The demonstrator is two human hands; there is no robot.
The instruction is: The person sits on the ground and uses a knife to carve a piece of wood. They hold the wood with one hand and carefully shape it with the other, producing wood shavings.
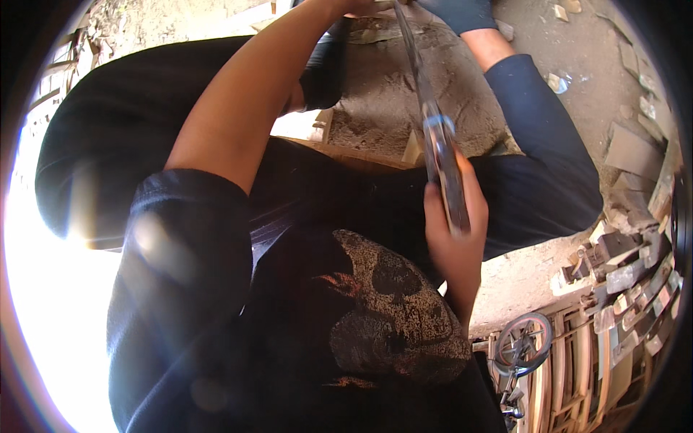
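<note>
My right hand (462,224) is wrapped round the dark handle of a long, narrow metal tool (419,72). A pale blue band circles the tool where handle and shaft meet. From my hand the tool runs away from me up to the top edge, where its far end is cut off, so I cannot tell its exact kind. My left forearm (238,108) stretches forward to the same place. Only a sliver of my left hand (355,9) shows at the top edge, beside the tool's far end; its fingers are hidden.
I sit with my legs bent apart over a dirt floor (382,94). A wooden board (354,156) and a small wood block (413,148) lie between my legs. To the right are scattered wood offcuts (635,151), a bicycle wheel (523,344) and stacked wooden frames (577,361).
</note>
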